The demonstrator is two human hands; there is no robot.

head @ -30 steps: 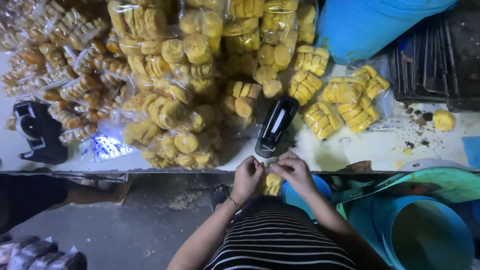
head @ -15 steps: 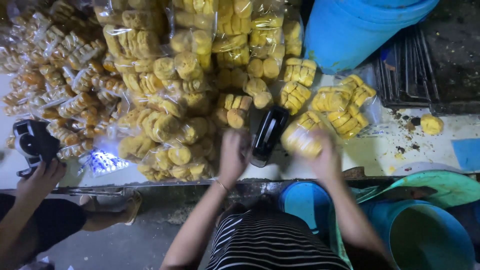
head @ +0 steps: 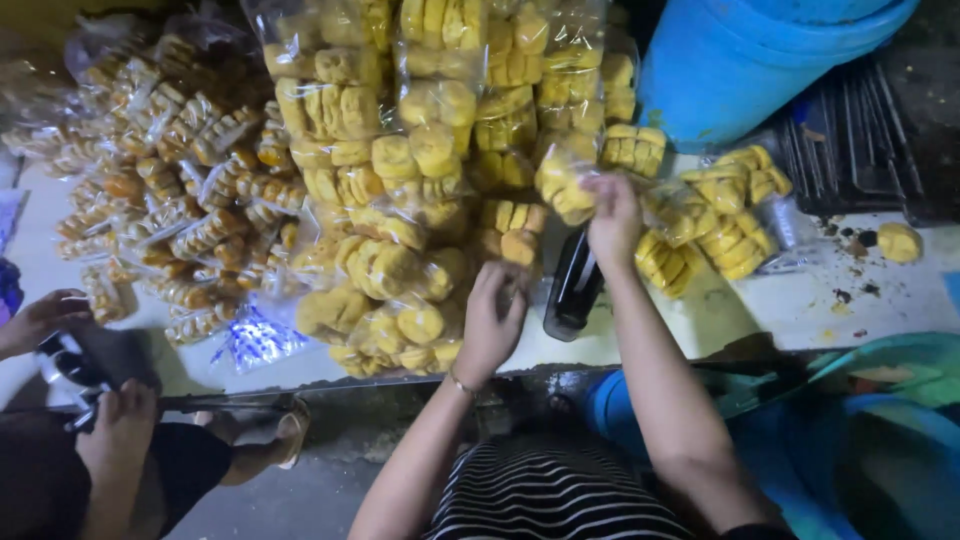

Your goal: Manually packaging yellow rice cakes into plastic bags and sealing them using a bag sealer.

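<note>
My right hand is raised over the table and grips a clear bag of yellow snacks at the edge of the big pile of snack bags. My left hand rests lower, its fingers on the bags at the pile's near edge, beside a black sealing tool standing on the white table. Whether the left hand grips a bag is hidden by its back.
A blue drum stands at the back right, next to a dark rack. More snack bags lie right of my arm; one loose yellow piece sits far right. Another person's hands work a black device at left.
My right hand has carried a bag from the table's front edge up and left onto the pile. My left hand has moved forward to the pile. The other person's hands came into view.
</note>
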